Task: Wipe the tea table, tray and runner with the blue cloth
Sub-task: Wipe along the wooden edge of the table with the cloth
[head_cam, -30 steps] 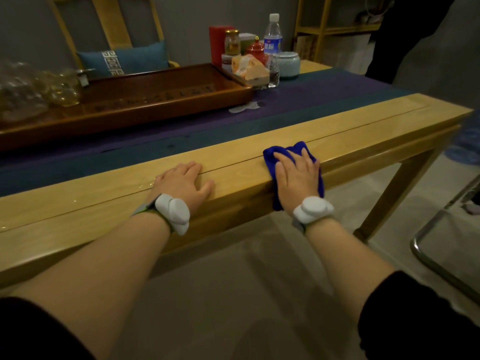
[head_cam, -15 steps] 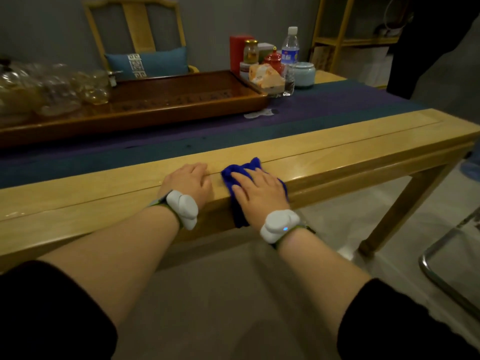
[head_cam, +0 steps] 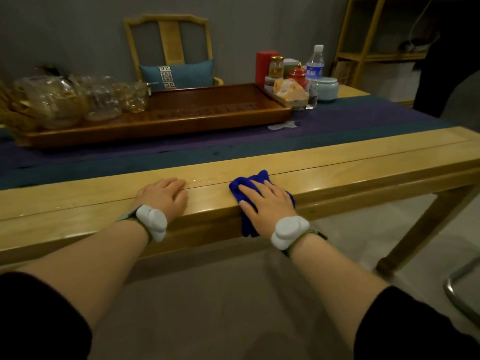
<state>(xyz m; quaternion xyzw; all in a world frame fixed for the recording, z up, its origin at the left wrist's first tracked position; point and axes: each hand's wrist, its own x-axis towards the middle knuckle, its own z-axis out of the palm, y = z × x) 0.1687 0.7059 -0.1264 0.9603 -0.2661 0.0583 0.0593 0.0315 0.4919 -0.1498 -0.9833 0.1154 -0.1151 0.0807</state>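
We press our right hand (head_cam: 270,201), fingers straight and slightly spread, flat on the blue cloth (head_cam: 249,224), which drapes over the near edge of the tea table (head_cam: 363,175). Our left hand (head_cam: 163,196) rests flat beside it, fingers together. Beyond lie the runner (head_cam: 181,154) and the wooden tray (head_cam: 207,110).

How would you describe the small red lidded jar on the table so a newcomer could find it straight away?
Start at the long wooden tray on the purple runner. Past its right end stands a cluster of containers; the red lidded jar sits in the middle, just left of the water bottle. It alone is round, glossy red, with a knobbed lid, unlike the taller red box.
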